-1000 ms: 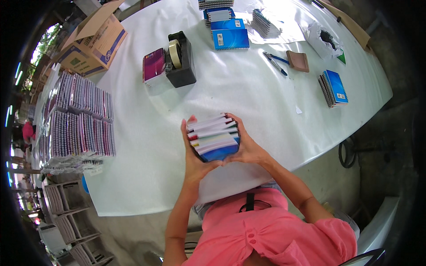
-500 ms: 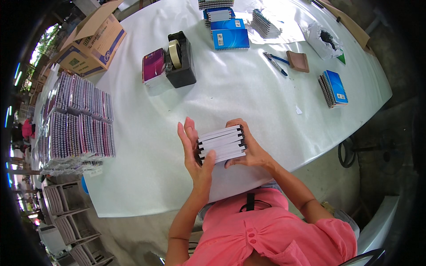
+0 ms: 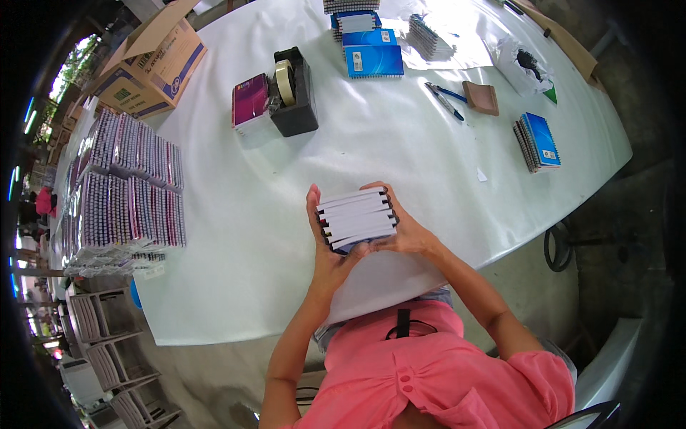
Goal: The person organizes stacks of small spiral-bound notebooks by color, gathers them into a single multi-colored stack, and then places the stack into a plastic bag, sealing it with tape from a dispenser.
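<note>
A small stack of spiral notebooks stands on edge over the near part of the white table, white page edges facing up. My left hand presses its left side, fingers stretched up along it. My right hand wraps the right side, where the black spirals show. Both hands hold the stack between them.
Wrapped packs of notebooks lie at the left. Behind are a black tape dispenser, a magenta notebook pile and a cardboard box. Blue notebooks, pens, a brown pad and another notebook pile lie right.
The stack has been turned from showing its blue cover to standing on edge, and my hands have squared it up and shifted it slightly toward me.
</note>
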`<state>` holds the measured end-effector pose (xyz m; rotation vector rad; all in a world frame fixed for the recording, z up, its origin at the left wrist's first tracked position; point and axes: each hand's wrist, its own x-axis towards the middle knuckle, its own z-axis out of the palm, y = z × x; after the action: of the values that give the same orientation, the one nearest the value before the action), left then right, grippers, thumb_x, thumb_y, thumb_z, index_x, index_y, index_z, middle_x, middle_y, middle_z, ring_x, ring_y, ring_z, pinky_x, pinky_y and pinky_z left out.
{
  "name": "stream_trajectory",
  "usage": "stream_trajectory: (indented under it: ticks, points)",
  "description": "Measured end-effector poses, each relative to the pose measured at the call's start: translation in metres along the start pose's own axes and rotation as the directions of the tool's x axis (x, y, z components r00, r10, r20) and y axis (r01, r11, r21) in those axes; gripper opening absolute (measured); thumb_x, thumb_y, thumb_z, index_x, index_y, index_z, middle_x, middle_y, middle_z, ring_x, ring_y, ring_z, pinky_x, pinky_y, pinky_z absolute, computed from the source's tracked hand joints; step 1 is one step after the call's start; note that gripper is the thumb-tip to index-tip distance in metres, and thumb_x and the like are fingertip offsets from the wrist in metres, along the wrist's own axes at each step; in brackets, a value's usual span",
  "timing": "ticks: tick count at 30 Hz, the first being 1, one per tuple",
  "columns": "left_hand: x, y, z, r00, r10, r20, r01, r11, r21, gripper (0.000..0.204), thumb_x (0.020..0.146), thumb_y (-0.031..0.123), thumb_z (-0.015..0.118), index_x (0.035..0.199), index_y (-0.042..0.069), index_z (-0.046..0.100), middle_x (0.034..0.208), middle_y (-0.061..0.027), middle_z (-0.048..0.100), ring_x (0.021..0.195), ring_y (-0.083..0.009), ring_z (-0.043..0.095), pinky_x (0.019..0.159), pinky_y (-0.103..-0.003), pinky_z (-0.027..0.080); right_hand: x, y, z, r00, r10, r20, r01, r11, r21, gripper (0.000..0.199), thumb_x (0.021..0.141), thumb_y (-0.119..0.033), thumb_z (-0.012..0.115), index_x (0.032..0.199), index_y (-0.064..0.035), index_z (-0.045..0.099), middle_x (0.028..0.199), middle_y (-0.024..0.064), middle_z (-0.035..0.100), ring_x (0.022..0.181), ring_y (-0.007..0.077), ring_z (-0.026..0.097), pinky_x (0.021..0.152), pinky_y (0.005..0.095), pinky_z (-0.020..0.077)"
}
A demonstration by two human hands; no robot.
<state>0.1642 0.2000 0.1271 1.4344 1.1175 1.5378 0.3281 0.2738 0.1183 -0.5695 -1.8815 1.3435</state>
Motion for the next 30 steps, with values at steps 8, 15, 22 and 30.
stream_trajectory:
  ticks: [8, 15, 22, 30]
  points:
    - [-0.004, 0.009, -0.024, 0.965, -0.259, 0.041, 0.261, 0.962, -0.078, 0.096, 0.071, 0.013, 0.082, 0.146, 0.000, 0.023, 0.134, -0.0160, 0.049, 0.120, -0.0226, 0.051, 0.100, -0.034, 0.041, -0.007, -0.008, -0.009, 0.990, 0.142, 0.011, -0.141, 0.989, -0.038, 0.102, 0.059, -0.022, 0.089, 0.139, -0.0063, 0.026, 0.128, 0.0145, 0.044, 0.123, 0.0293, 0.043, 0.103, 0.0374, 0.0333]
    - [-0.018, -0.001, -0.004, 0.981, -0.193, -0.036, 0.193, 0.981, -0.015, 0.088, 0.082, 0.017, 0.071, 0.147, -0.001, 0.015, 0.140, -0.0156, 0.039, 0.125, -0.0248, 0.044, 0.105, -0.037, 0.035, -0.005, -0.013, 0.000, 0.992, 0.120, 0.023, -0.121, 0.993, 0.018, 0.106, 0.062, -0.020, 0.087, 0.142, -0.0069, 0.018, 0.132, 0.0161, 0.038, 0.125, 0.0285, 0.039, 0.105, 0.0379, 0.0315]
    - [-0.021, -0.004, 0.008, 0.988, -0.134, -0.076, 0.127, 0.988, -0.084, 0.086, 0.084, 0.013, 0.067, 0.147, 0.001, 0.009, 0.149, -0.0137, 0.024, 0.132, -0.0251, 0.034, 0.109, -0.038, 0.028, -0.010, 0.001, 0.003, 0.996, 0.089, 0.001, -0.089, 0.996, -0.002, 0.105, 0.065, -0.024, 0.087, 0.140, -0.0051, 0.015, 0.128, 0.0161, 0.039, 0.123, 0.0288, 0.040, 0.104, 0.0388, 0.0319]
    - [-0.016, 0.001, -0.025, 0.945, -0.327, -0.016, 0.326, 0.945, -0.038, 0.096, 0.066, -0.007, 0.079, 0.145, -0.004, 0.024, 0.128, -0.0155, 0.053, 0.115, -0.0222, 0.053, 0.098, -0.033, 0.043, -0.004, -0.007, -0.003, 0.991, 0.125, 0.057, -0.125, 0.992, 0.002, 0.098, 0.065, -0.022, 0.086, 0.136, -0.0022, 0.021, 0.123, 0.0165, 0.044, 0.121, 0.0281, 0.042, 0.103, 0.0388, 0.0319]
